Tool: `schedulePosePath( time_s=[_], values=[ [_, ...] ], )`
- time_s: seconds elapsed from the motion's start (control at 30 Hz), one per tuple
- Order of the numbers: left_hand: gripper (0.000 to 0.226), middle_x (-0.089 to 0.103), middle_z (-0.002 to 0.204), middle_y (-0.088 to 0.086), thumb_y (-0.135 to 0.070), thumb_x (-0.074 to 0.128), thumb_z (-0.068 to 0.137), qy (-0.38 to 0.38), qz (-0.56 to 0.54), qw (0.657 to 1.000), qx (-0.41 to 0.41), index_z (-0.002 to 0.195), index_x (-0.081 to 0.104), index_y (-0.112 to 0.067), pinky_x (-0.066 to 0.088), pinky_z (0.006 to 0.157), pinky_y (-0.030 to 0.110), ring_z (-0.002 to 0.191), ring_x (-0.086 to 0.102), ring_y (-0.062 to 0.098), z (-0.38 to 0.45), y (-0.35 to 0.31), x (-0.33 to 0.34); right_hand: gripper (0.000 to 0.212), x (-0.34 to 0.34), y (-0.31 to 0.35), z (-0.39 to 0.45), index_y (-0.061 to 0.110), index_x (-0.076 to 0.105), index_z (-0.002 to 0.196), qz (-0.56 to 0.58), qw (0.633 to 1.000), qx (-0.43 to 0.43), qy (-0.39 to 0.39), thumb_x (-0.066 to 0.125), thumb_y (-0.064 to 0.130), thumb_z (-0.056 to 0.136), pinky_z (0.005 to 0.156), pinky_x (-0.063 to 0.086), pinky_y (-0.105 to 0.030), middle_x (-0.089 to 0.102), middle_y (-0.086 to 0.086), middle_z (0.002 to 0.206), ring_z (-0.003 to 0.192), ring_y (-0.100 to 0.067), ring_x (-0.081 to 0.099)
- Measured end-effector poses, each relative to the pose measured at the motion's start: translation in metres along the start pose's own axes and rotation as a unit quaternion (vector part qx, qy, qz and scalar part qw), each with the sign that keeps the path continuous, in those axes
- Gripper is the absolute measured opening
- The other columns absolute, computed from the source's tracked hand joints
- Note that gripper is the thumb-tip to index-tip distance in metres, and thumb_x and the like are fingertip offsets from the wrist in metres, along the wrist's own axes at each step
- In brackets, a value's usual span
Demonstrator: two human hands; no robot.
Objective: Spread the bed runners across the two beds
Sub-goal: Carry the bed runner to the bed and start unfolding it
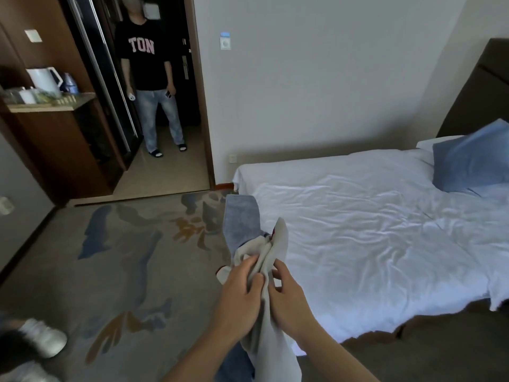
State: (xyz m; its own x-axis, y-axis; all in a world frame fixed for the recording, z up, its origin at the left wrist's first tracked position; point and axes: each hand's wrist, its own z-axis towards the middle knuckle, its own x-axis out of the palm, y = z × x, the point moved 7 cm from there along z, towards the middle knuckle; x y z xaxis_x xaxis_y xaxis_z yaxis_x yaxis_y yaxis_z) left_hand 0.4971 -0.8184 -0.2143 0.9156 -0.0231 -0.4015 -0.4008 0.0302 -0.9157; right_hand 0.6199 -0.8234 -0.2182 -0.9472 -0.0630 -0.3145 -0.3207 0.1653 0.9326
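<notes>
— Head view, far left first: what's there?

— A white shoe on the patterned carpet, low in the corner. Above it, a wooden shelf with a white kettle and some small items too blurred to name.

— And the doorway?

— A person stands in it, black T-shirt with "TON" showing, pale jeans, dark sandals, something small in each hand.

— Now the bed runner.

— The bed runner is bunched up and held in the air over the carpet, just beside the near corner of the bed. One face is blue with a soft nap, the other a pale grey-white lining. The blue part stands up above the hands; the pale part is gathered between them and hangs down below.

— How are the hands on it?

— The left hand has its fingers curled into the pale cloth, gripping a fold. The right hand sits just beside it, thumb and fingers pinching the same gathered cloth from the other side. The two hands are close together, nearly touching.

— And to the right?

— The bed, covered with a creased white sheet, nothing of the runner lying on it. At its far right end a blue cushion leans against a white pillow, under a dark headboard.
</notes>
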Motion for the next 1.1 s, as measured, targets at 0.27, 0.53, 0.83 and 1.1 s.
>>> schedulePosePath(
  time_s=[0.27, 0.53, 0.83, 1.1],
  values=[
    [0.035, 0.048, 0.118, -0.039, -0.037, 0.045, 0.101, 0.009, 0.048, 0.998, -0.027, 0.124, 0.039, -0.063, 0.038, 0.087, 0.006, 0.106, 0.047, -0.023, 0.179, 0.034, -0.027, 0.037, 0.034, 0.007, 0.184, 0.034, 0.044, 0.137, -0.001, 1.0, 0.025, -0.004, 0.047, 0.037, 0.1, 0.097, 0.051, -0.041, 0.062, 0.008, 0.128, 0.11, -0.011, 0.063],
    [0.042, 0.046, 0.136, -0.03, -0.027, 0.043, 0.103, 0.063, 0.047, 0.997, -0.022, 0.137, 0.042, -0.051, 0.034, 0.099, 0.011, 0.117, 0.042, -0.017, 0.344, 0.061, -0.042, 0.014, 0.038, 0.036, 0.34, 0.042, 0.046, 0.099, -0.011, 0.997, 0.025, -0.073, 0.052, 0.029, 0.099, 0.071, 0.05, -0.021, 0.066, 0.015, 0.099, 0.084, 0.002, 0.064],
    [0.044, 0.05, 0.132, -0.032, -0.031, 0.041, 0.102, 0.197, 0.029, 0.98, 0.012, 0.127, 0.041, -0.066, 0.042, 0.108, 0.029, 0.123, 0.047, -0.008, 0.529, 0.079, -0.008, 0.005, 0.015, 0.043, 0.495, 0.03, 0.047, 0.104, -0.031, 0.977, 0.098, -0.189, 0.05, 0.03, 0.1, 0.079, 0.054, -0.035, 0.067, 0.011, 0.102, 0.087, -0.006, 0.065],
    [0.045, 0.058, 0.11, -0.031, -0.028, 0.042, 0.101, 0.316, 0.048, 0.945, 0.075, 0.117, 0.042, -0.071, 0.047, 0.085, 0.014, 0.103, 0.059, -0.007, 0.649, 0.034, 0.06, 0.004, -0.063, 0.037, 0.586, 0.027, 0.046, 0.101, -0.023, 0.939, 0.133, -0.316, 0.048, 0.029, 0.1, 0.072, 0.049, -0.027, 0.064, 0.013, 0.101, 0.086, -0.003, 0.061]
  ],
)
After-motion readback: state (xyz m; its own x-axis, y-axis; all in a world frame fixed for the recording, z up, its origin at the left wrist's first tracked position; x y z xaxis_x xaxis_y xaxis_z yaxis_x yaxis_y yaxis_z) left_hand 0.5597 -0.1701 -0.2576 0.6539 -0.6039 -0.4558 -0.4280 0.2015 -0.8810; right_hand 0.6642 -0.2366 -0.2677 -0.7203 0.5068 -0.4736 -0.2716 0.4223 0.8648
